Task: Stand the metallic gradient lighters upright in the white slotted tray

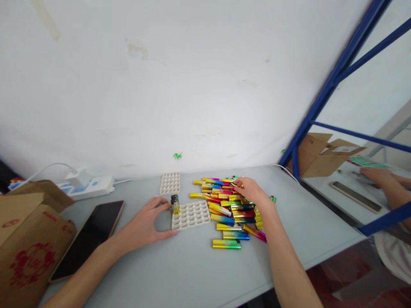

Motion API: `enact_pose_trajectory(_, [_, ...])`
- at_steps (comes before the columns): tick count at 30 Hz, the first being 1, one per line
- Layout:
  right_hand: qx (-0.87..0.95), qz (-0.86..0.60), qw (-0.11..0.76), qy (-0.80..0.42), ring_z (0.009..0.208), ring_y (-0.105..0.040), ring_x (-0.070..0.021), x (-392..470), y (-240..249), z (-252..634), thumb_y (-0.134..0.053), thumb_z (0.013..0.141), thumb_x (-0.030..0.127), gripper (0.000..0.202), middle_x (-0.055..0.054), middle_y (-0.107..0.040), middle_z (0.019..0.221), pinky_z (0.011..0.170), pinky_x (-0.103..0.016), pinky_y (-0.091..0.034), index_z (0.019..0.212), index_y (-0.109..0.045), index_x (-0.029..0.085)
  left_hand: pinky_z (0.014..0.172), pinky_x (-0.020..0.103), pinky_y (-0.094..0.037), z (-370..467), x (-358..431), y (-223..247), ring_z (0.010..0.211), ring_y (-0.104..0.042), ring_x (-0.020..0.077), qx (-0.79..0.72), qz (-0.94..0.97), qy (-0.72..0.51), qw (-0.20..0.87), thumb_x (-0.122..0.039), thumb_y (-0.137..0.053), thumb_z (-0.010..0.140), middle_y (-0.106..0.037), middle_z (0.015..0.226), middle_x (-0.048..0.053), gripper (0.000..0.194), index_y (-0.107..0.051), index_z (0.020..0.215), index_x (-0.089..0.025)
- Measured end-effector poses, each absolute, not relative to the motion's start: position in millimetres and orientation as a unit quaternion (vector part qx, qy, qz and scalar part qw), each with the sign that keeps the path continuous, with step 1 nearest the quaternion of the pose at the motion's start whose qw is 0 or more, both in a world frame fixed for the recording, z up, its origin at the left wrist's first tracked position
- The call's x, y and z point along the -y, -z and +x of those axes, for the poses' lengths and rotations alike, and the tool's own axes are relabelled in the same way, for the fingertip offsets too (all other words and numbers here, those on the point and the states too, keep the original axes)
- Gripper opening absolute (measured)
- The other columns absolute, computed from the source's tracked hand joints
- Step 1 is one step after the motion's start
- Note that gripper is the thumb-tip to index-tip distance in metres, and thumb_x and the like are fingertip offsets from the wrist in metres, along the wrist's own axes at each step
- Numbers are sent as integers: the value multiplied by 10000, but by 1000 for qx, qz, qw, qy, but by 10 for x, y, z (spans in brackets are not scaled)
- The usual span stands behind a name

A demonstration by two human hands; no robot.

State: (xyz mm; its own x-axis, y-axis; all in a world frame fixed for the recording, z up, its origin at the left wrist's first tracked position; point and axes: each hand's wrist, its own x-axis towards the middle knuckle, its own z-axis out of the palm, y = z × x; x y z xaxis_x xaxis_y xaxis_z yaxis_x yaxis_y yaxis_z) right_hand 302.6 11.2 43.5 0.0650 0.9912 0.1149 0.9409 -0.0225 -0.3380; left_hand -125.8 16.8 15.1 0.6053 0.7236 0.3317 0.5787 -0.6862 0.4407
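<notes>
A white tray with rows of holes (192, 216) lies on the grey table, and yellow lighters with black tops (175, 204) stand upright at its back left corner. My left hand (150, 220) is at the tray's left side, thumb and fingers spread around that corner, the fingertips close to the standing lighters. To the right lies a pile of shiny lighters (226, 244) in yellow, blue, green, red and pink. My right hand (248, 188) reaches over the back of the pile with its fingers bent together at a lighter; what exactly they grip is too small to tell.
Another white holed tray (170, 183) lies near the wall. At left are a phone (90, 237), a brown paper bag (28, 244) and a power strip (93, 187). A blue metal frame (321, 98) stands right; beyond it are a cardboard box (321, 154) and another person's hands (379, 174).
</notes>
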Motion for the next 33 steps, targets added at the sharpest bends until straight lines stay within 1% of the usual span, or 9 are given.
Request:
enact_pose_trajectory(6, [677,-712,162,-88,988,-761,-261,-124,-399,3001,-754,981,225,117,-111,-835,1064,910,-336,-529,1051,-837,184,1109,559,-623,-1267,-175,-142,1211,-733,386,-363,886,-253,138,-602,-919,752,-739,1285,137,565,-785,1189,-271])
enact_pose_trajectory(10, [678,-705,198,-66,1067,-734,-278,-120,-450,2993,-722,1001,294,155,-138,-804,1120,966,-367,-524,1041,-826,186,1092,546,-634,-1275,-181,-118,1187,-739,377,-353,888,-266,125,-589,-920,756,-747,1274,124,552,-785,1195,-281])
enact_pose_trajectory(12, [671,-685,278,-61,1030,-722,-268,-140,-481,2942,-720,992,363,199,-126,-790,1056,986,-386,-528,1019,-809,187,1092,540,-636,-1272,-179,-116,1190,-737,380,-352,888,-268,127,-599,-921,751,-747,1278,122,566,-785,1198,-278])
enact_pose_trajectory(14, [634,-654,402,-90,947,-717,-255,-169,-509,2828,-757,937,486,293,-97,-772,986,954,-401,-551,967,-779,196,1094,533,-636,-1266,-175,-120,1195,-736,380,-351,888,-267,127,-604,-922,749,-745,1287,120,568,-782,1198,-286])
enact_pose_trajectory(18, [482,-525,652,-260,913,-729,-229,-177,-553,2397,-793,823,696,498,-51,-757,996,890,-397,-600,955,-677,230,1106,539,-627,-1248,-155,-144,1214,-728,384,-354,889,-258,131,-595,-934,741,-738,1286,128,567,-771,1187,-285])
enact_pose_trajectory(20, [427,-443,699,-363,884,-733,-207,-134,-559,2137,-840,782,699,534,-37,-763,1026,850,-377,-615,968,-629,245,1115,546,-619,-1236,-134,-168,1226,-720,386,-361,887,-252,140,-583,-941,739,-729,1287,140,577,-766,1190,-267])
enact_pose_trajectory(24, [438,-379,639,-507,677,-645,-149,24,-519,1681,-881,772,673,554,14,-725,836,654,-289,-558,980,-578,257,1116,536,-606,-1208,-83,-232,1213,-712,373,-370,883,-239,161,-546,-947,747,-722,1256,131,546,-765,1161,-241])
enact_pose_trajectory(29, [475,-363,521,-610,496,-411,-93,225,-465,1309,-821,809,739,598,116,-532,692,458,-210,-347,1052,-498,298,1120,505,-589,-1184,-39,-278,1207,-695,349,-374,880,-239,169,-532,-954,748,-712,1238,107,559,-753,1173,-229])
enact_pose_trajectory(33, [459,-428,480,-612,462,-243,-71,291,-483,1180,-718,841,836,610,120,-395,628,437,-201,-178,933,-514,268,1114,489,-585,-1183,-36,-277,1197,-684,332,-367,885,-233,168,-544,-943,760,-704,1233,98,556,-745,1169,-223])
